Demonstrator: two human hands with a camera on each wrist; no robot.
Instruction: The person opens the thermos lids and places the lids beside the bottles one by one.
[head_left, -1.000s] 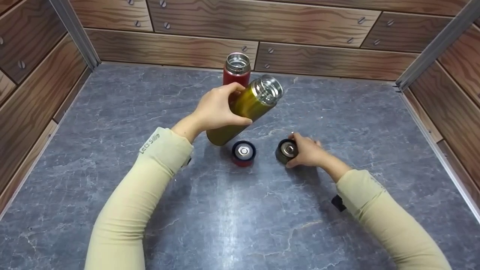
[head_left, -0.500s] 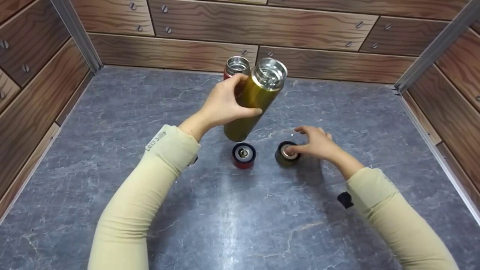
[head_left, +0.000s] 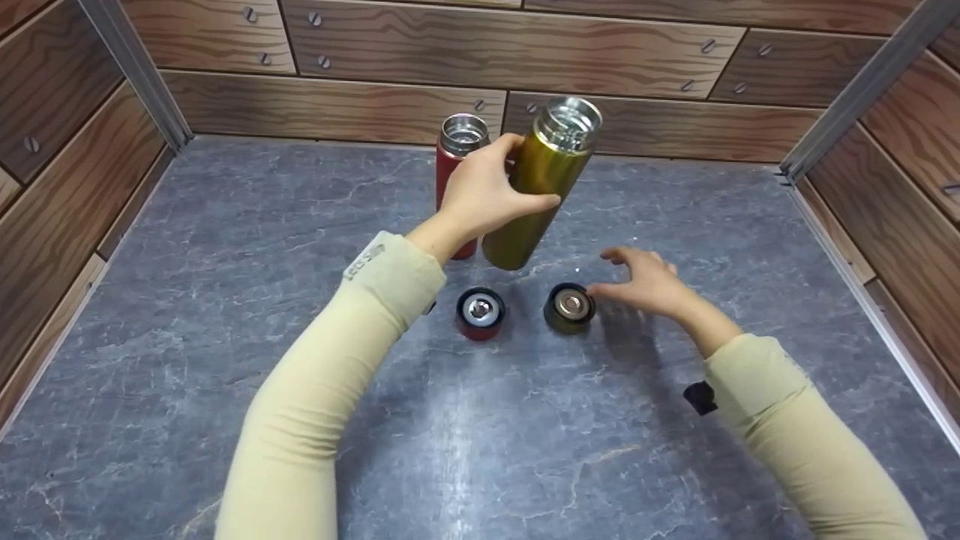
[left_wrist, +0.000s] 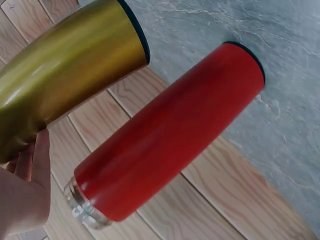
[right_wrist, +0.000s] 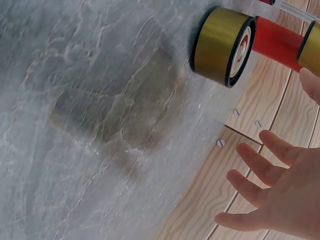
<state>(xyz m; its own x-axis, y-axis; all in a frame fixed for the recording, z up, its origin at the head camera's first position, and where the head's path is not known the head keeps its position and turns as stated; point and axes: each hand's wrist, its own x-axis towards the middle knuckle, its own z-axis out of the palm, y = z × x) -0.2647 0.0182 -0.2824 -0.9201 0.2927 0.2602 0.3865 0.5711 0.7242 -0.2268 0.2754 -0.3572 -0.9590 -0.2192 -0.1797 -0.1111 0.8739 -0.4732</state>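
My left hand [head_left: 484,187] grips a gold thermos bottle [head_left: 551,169] with thumb and fingers around its upper body. The bottle has no lid on, and its steel mouth leans to the right; its base looks lifted off the table. Behind the left hand stands an uncapped red thermos bottle [head_left: 448,169], upright and partly covered in the head view but whole in the left wrist view. My right hand [head_left: 649,285] hovers with spread fingers just right of the gold lid [head_left: 568,319], holding nothing. That lid lies on the table with its inner side up.
A red lid [head_left: 480,330], also inner side up, lies left of the gold one. The marbled grey table [head_left: 525,450] is bounded by wood-patterned walls [head_left: 390,112] at the back and both sides.
My left hand has carried the gold bottle up and to the right, bringing it more upright. The right hand has let go of the gold lid and drawn back slightly to the right.
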